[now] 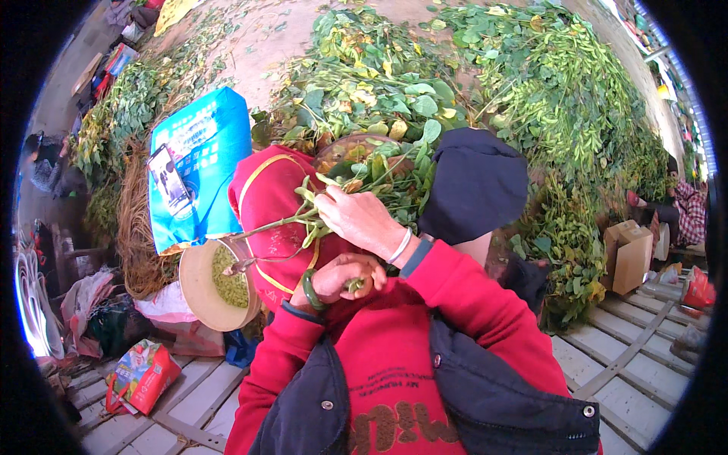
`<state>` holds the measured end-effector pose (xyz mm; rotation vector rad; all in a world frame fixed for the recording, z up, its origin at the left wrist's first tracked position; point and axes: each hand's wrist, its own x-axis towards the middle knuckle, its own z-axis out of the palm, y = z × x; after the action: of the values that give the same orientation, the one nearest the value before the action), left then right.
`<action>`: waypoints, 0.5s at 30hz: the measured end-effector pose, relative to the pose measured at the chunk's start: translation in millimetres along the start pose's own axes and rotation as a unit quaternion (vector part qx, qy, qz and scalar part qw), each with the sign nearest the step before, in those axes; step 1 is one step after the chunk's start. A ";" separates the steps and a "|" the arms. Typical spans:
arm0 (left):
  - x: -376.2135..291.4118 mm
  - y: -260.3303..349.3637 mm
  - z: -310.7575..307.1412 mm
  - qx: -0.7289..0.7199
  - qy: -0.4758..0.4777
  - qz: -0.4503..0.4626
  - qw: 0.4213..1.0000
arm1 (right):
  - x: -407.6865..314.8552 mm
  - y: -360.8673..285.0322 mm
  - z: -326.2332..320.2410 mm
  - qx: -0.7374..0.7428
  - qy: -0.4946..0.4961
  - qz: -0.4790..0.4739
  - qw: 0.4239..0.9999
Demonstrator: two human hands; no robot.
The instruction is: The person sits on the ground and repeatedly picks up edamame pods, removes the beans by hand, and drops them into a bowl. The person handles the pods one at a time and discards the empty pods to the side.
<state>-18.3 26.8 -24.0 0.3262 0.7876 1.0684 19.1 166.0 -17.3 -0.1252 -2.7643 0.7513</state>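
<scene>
My right hand [361,222], with a silver-coloured bangle at its wrist, grips a green soybean stem [287,220] that bears several pods [313,233]. Just below it, my left hand [344,278] wears a green bangle and curls around green pods [355,284]. A red cloth [273,193] with gold trim covers my left knee, and a dark cloth [480,185] covers the right one. Between the knees lie leafy soybean plants [398,170], partly over a round basket [335,149]. At my left, a beige bucket [196,290] holds shelled green beans or pods [227,278].
A phone [169,181] lies on a blue bag [227,125] beside the bucket. Heaps of soybean plants [569,85] cover the ground ahead and right. Left are a red shopping bag [162,375] and dry stalks [139,227]. Right, a cardboard box [631,259] stands near a seated person [689,213].
</scene>
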 end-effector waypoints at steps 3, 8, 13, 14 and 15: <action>-7.4 4.7 6.6 -0.072 -0.082 0.084 0.991 | -0.4 4.0 4.5 0.034 0.029 -0.007 0.999; -4.6 13.3 13.4 -0.123 -0.023 0.170 0.977 | -1.5 4.7 1.4 0.044 0.041 0.013 0.998; -2.4 16.4 13.2 -0.214 -0.014 0.208 0.954 | -2.5 10.5 -3.8 0.057 -0.008 -0.053 0.997; -4.1 18.0 11.5 -0.228 -0.016 0.208 0.951 | -3.1 14.0 -1.6 0.051 -0.008 -0.077 0.996; -3.9 18.9 10.4 -0.231 -0.009 0.209 0.950 | -3.5 17.8 0.7 0.045 -0.006 -0.099 0.994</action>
<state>-24.2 33.6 -4.0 0.0999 0.4357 1.6087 22.5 180.5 -27.8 0.1690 -2.6982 0.8222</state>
